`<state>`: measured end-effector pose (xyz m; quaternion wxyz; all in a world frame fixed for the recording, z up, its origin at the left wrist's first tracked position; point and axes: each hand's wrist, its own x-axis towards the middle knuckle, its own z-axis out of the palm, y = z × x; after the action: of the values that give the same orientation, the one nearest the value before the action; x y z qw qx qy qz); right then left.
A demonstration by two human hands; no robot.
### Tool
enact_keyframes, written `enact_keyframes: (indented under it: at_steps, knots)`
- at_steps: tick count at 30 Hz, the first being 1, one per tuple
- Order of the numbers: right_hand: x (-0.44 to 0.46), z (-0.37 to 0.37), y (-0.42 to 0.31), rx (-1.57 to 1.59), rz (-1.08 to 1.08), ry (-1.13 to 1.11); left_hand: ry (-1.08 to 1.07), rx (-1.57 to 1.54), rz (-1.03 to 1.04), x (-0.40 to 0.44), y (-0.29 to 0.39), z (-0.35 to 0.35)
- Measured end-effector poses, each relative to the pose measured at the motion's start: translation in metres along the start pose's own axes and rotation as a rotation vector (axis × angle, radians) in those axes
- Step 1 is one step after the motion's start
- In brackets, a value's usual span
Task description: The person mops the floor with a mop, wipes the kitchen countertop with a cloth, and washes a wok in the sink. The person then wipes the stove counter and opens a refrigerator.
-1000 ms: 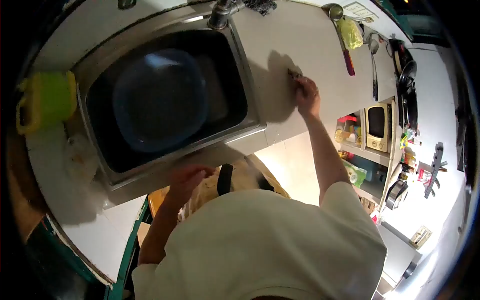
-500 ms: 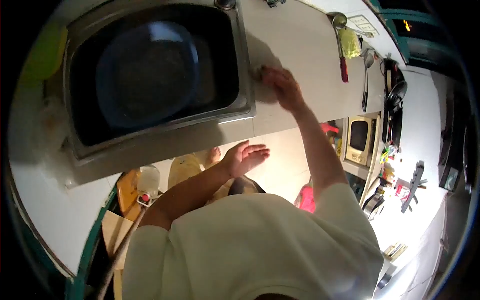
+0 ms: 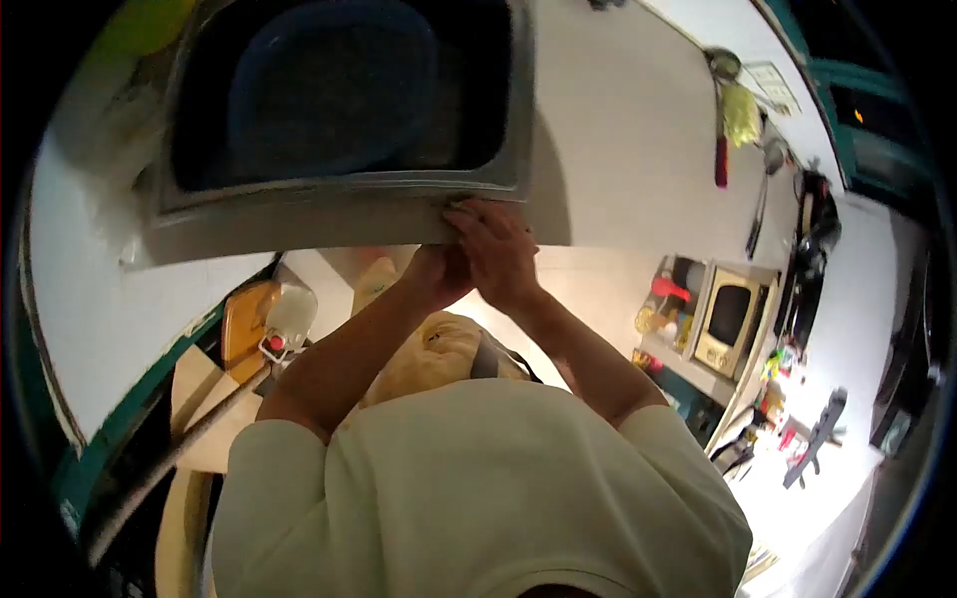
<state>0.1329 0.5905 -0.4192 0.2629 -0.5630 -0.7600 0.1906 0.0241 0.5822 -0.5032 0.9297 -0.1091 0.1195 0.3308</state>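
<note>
My right hand (image 3: 496, 249) is at the front edge of the countertop (image 3: 349, 221), just below the sink's near right corner. Its fingers are bent together toward the left over the edge; whatever may be in them is hidden. My left hand (image 3: 441, 276) is close beside it, just under the edge, with its fingers mostly covered by the right hand. In the sink (image 3: 483, 187) sits a large round dark-blue basin (image 3: 334, 95), its inside too dark to make out.
At the right back of the counter lie a ladle (image 3: 725, 65), a yellow-green bag (image 3: 741, 115) and a red-handled utensil (image 3: 721, 159). A cream microwave-like appliance (image 3: 728, 319) stands lower right. A clear bottle (image 3: 291, 314) and wooden board (image 3: 247, 324) are at the left.
My right hand has come from the countertop right of the sink to the front edge. My left hand, outstretched in the air before, has moved up beside it. The view has shifted.
</note>
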Motion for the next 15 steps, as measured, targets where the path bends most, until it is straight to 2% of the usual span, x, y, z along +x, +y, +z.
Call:
enact_keyframes:
  at_steps: [2, 6, 8, 9, 10, 12, 14, 15]
  knots:
    - [0.019, 0.027, -0.026, 0.052, -0.045, -0.040, 0.033, -0.036, 0.059, -0.025, 0.019, 0.007]
    - [0.063, 0.090, -0.085, 0.252, -0.111, -0.075, 0.213, 0.670, 0.419, -0.097, 0.062, -0.004]
    - [0.096, 0.105, -0.114, 0.563, -0.062, -0.281, 0.427, 1.280, 0.419, -0.133, 0.094, -0.012]
    - [0.113, 0.111, -0.124, 0.712, -0.031, -0.384, 0.500, 1.482, 0.368, -0.153, 0.110, -0.008]
    - [0.129, 0.120, -0.130, 0.899, 0.132, -0.503, 0.570, 1.683, 0.307, -0.172, 0.126, -0.005]
    - [0.167, 0.136, -0.136, 1.248, 0.475, -0.739, 0.595, 1.383, 0.372, -0.207, 0.145, 0.026]
    - [0.205, 0.116, -0.128, 1.490, 0.643, -0.723, 0.658, 0.827, 0.469, -0.233, 0.163, 0.056]
    - [0.222, 0.118, -0.109, 1.587, 0.648, -0.680, 0.622, 0.610, 0.510, -0.236, 0.176, 0.069]
